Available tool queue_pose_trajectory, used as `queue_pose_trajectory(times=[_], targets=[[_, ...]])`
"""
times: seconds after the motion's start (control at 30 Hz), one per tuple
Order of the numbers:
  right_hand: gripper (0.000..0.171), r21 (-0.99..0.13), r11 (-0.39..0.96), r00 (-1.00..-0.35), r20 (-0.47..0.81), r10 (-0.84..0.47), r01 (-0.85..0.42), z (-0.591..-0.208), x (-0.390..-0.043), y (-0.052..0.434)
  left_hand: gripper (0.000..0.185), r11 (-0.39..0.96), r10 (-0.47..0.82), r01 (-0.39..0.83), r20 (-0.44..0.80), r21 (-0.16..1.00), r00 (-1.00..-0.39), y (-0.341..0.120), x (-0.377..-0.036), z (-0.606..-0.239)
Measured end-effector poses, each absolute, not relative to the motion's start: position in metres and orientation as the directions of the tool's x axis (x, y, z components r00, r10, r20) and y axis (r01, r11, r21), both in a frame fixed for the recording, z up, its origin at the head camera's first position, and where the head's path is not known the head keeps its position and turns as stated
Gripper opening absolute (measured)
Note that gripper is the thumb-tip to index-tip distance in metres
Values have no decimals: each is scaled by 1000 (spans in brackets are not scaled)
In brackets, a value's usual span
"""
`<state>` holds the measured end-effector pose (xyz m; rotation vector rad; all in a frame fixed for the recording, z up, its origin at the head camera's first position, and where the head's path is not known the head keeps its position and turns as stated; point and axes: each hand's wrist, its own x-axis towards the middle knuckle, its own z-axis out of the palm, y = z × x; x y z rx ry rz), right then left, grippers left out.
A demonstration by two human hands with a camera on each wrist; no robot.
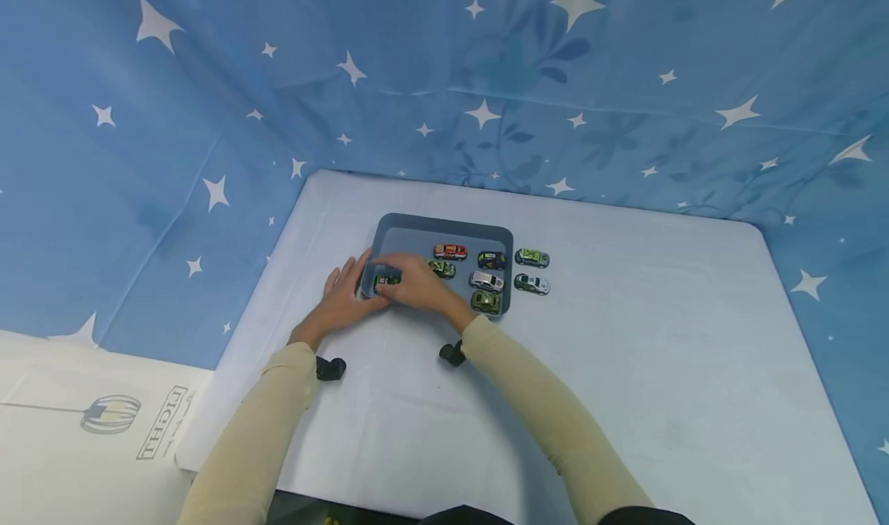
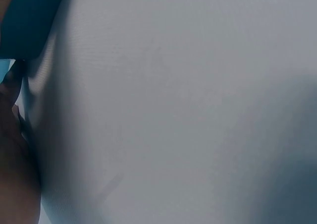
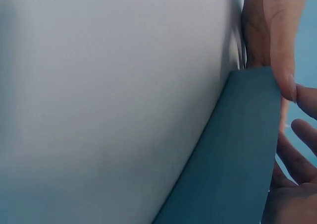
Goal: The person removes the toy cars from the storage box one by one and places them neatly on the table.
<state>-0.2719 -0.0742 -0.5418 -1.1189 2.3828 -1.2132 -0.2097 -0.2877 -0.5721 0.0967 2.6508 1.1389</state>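
Head view showed my right hand (image 1: 417, 284) pinching a green toy car (image 1: 386, 280) lying crosswise at the gray tray's (image 1: 444, 225) near-left corner, while my left hand (image 1: 343, 297), fingers straight, rested against that corner's outer wall.

Blue-grey tray (image 1: 444, 228), star-patterned blue backdrop (image 1: 444, 69)
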Motion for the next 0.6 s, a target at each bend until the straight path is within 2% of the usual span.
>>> queue_pose_trajectory(times=[0.23,0.6], targets=[[51,-746,419,-700,87,-709,-518,-544,-271,-84,119,683,186,6,-166,730,-968,-290,-213,-578],[43,-732,447,-705,64,-706,-514,-545,-274,-86,120,662,165,-27,-181,749,-970,-288,-211,-574]])
